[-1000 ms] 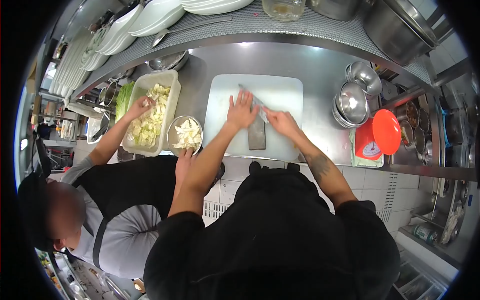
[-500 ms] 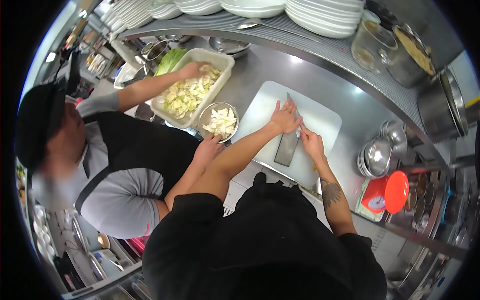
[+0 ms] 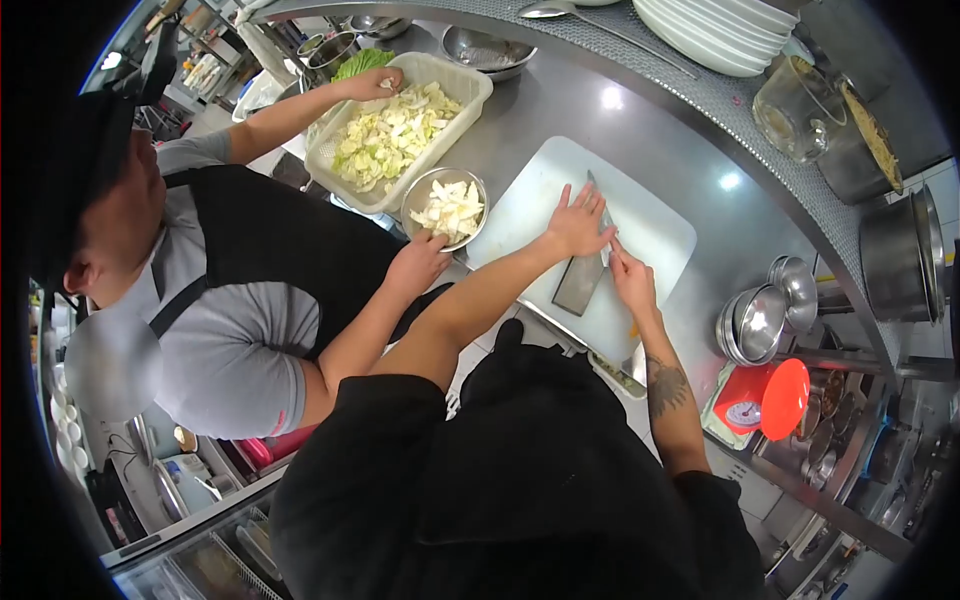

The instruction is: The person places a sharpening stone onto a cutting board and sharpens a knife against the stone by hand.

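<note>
My right hand (image 3: 632,278) is wrapped around the handle of a kitchen knife (image 3: 607,219). The blade lies over a dark grey whetstone (image 3: 578,287), its tip pointing away from me. My left hand (image 3: 578,224) is stretched out with fingers spread, pressing on the blade and hiding part of it and the stone's far end. Beneath them is a white cutting board (image 3: 655,228) on the steel counter.
At my left a co-worker steadies a steel bowl (image 3: 407,207) of cut pale cabbage; their other hand (image 3: 372,84) is at a tub (image 3: 472,100) of chopped cabbage. Steel bowls (image 3: 757,325) and a red scale (image 3: 742,398) stand right. A shelf with plates (image 3: 705,35) overhangs the counter.
The whole view has shifted a little. The co-worker's far hand has moved from over the cabbage to the tub's far corner. My hands keep nearly the same place on the knife and stone.
</note>
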A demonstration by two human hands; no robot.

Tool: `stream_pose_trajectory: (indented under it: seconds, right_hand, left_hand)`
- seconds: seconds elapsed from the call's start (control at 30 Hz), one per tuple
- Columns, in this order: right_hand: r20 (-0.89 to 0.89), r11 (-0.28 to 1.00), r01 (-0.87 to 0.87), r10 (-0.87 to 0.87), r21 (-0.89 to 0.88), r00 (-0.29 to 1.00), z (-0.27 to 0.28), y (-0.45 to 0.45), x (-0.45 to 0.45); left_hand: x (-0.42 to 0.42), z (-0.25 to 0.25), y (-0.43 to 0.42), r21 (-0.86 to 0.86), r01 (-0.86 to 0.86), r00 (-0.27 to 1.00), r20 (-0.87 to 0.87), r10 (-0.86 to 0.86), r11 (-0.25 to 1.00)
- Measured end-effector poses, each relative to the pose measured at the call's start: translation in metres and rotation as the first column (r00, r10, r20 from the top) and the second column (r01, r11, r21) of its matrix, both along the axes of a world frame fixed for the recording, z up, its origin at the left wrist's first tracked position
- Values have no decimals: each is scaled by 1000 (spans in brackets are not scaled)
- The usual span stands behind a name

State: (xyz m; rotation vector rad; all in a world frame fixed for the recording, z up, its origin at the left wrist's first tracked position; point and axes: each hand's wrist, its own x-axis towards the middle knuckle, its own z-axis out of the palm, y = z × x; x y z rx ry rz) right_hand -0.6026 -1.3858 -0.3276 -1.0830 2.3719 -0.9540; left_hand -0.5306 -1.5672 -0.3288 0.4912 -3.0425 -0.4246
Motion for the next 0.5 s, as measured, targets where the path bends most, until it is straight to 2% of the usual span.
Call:
stream_pose_trajectory:
  seconds: [0.07, 0.1, 0.17, 0.27, 0.3, 0.37, 0.4, 0.43, 0.5]
  right_hand:
    - [41, 992, -3, -2, 123, 999, 11, 4, 4]
    - [14, 998, -59, 59, 20, 998, 2, 24, 15]
    - [23, 992, -112, 113, -56, 993, -6, 72, 41]
    - [187, 986, -113, 89, 122, 978, 26, 103, 73]
    - [149, 989, -117, 103, 86, 983, 20, 103, 73]
    - [77, 992, -108, 102, 68, 992, 12, 77, 44]
    - [59, 990, -102, 97, 98, 994, 12, 63, 33]
    - [78, 995, -62, 55, 83, 995, 19, 47, 27]
    - [79, 999, -26, 23, 38, 997, 17, 42, 28]
  left_hand:
    - [5, 5, 4, -51, 21, 1000, 18, -20, 998]
    - [23, 1, 19, -51, 33, 999, -25, -34, 998]
    - [73, -2, 60, -23, 63, 997, -41, -64, 998]
    - [117, -3, 98, 58, 76, 990, -123, -69, 995]
    - [118, -3, 97, 73, 99, 990, -104, -91, 992]
    - [77, -9, 70, -115, 55, 997, -43, -60, 992]
    - [62, -14, 57, -79, 16, 996, -91, -24, 997]
    - [49, -7, 45, -133, 28, 994, -103, -42, 991]
    - [40, 3, 34, -113, 69, 994, -72, -77, 991]
